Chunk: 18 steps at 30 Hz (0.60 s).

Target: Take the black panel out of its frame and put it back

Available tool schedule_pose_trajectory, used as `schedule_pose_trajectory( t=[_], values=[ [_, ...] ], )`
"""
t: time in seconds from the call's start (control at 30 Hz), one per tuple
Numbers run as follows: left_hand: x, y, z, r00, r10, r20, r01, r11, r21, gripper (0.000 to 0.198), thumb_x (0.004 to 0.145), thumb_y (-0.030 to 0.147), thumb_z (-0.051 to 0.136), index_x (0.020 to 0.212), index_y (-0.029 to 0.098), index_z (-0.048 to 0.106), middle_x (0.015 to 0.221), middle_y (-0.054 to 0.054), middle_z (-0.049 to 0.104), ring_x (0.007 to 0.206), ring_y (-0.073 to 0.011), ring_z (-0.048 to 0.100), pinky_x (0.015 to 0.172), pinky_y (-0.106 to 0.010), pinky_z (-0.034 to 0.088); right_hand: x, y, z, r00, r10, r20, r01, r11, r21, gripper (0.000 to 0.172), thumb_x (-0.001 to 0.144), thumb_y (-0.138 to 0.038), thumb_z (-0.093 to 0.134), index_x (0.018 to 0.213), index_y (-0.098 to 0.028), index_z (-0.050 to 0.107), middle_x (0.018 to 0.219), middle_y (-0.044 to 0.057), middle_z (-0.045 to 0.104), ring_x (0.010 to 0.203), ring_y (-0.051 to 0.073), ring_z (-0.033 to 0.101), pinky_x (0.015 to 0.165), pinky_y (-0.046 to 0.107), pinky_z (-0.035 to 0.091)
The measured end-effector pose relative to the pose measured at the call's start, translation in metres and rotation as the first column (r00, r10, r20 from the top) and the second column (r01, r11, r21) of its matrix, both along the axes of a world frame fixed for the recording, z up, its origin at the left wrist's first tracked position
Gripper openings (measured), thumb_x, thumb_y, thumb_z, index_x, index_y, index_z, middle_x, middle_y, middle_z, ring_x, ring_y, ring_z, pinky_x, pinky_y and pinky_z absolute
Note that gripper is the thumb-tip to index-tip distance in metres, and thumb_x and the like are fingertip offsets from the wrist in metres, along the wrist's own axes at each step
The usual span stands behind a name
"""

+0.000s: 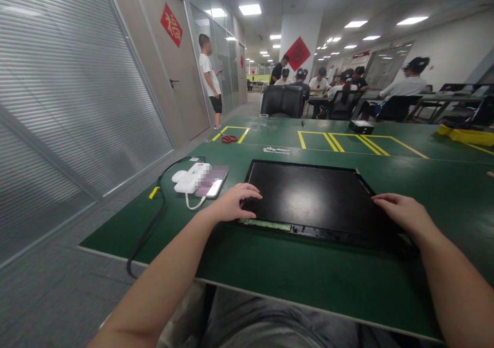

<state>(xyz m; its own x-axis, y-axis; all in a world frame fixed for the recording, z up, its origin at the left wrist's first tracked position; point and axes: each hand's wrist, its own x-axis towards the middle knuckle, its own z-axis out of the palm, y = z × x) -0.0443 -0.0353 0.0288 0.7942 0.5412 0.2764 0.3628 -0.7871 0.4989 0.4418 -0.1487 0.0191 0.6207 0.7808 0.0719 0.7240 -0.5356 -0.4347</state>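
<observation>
A black flat monitor panel lies face up on the green table, a green circuit strip exposed along its near edge. At its left edge, my left hand grips the rim, fingertips over the top and thumb near the front corner. My right hand holds the opposite edge between thumb and fingers; some fingertips are hidden beneath the hand. Left of the panel sit a phone and a white charging device joined by a short white cable.
Red-handled scissors, a clear plastic cup, small metal tools and a black box are farther back on the green table. A black cable hangs off the left edge. Several people sit beyond; one person stands left.
</observation>
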Motion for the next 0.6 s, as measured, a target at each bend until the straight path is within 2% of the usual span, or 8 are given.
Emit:
schedule_pose_trajectory(
  t=[0.27, 0.4, 0.6],
  values=[
    [-0.001, 0.001, 0.0, 0.998, -0.06, 0.01, 0.06, 0.998, 0.029, 0.045, 0.076, 0.026, 0.083, 0.12, 0.022, 0.071, 0.126, -0.01, 0.067, 0.117, -0.0247, 0.063, 0.102, -0.04, 0.048, -0.001, 0.001, 0.0, 0.999, 0.019, 0.033, -0.02, 1.0, 0.011, 0.032, 0.071, -0.044, 0.057, 0.084, -0.027, 0.081, 0.092, 0.006, 0.077, 0.088, 0.027, 0.068, 0.074, 0.034, 0.05],
    [0.0, 0.001, 0.0, 0.998, -0.066, 0.012, 0.065, 0.997, 0.04, 0.044, 0.077, 0.024, 0.082, 0.119, 0.022, 0.071, 0.124, -0.009, 0.068, 0.115, -0.0236, 0.064, 0.101, -0.039, 0.049, -0.007, -0.001, 0.005, 1.0, -0.01, 0.001, 0.01, 1.0, -0.018, 0.032, 0.073, -0.042, 0.057, 0.087, -0.027, 0.081, 0.096, 0.007, 0.077, 0.091, 0.026, 0.068, 0.075, 0.033, 0.049],
    [0.0, -0.002, 0.002, 0.998, -0.056, -0.001, 0.056, 0.998, 0.043, 0.043, 0.077, 0.024, 0.081, 0.119, 0.022, 0.071, 0.123, -0.009, 0.068, 0.114, -0.0239, 0.065, 0.1, -0.039, 0.05, -0.009, -0.002, 0.006, 1.0, -0.02, -0.003, 0.02, 1.0, 0.013, 0.031, 0.073, -0.042, 0.057, 0.084, -0.026, 0.081, 0.094, 0.007, 0.077, 0.09, 0.027, 0.068, 0.074, 0.034, 0.049]
  ],
)
